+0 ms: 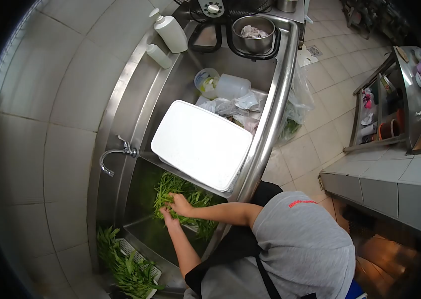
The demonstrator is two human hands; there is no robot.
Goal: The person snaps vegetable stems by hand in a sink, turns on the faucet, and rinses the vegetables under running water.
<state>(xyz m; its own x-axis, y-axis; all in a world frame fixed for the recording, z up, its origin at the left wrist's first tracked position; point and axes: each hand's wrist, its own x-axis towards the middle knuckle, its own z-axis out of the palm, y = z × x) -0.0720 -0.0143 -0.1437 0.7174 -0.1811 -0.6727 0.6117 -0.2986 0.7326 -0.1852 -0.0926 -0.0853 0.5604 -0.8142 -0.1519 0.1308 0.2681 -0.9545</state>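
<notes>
Both of my hands are over the lower sink basin (140,209), among long-stemmed leafy greens (198,199). My right hand (180,205), the upper one, is closed on a bunch of green stems. Just below it, my left hand (168,216) has its fingers closed around the stems' near ends; its fingertips are partly hidden. Loose greens lie around and beneath both hands, and part of a light-coloured basket edge shows under them near my left forearm. More leafy greens (133,274) fill a white perforated basket (126,247) at the lower left.
A large white lid or board (203,144) covers part of the sink beside my hands. A curved faucet (108,164) juts from the wall side. Beyond are plastic containers (233,86), plastic bags (228,105), a metal pot (253,42) and a pump bottle (170,32).
</notes>
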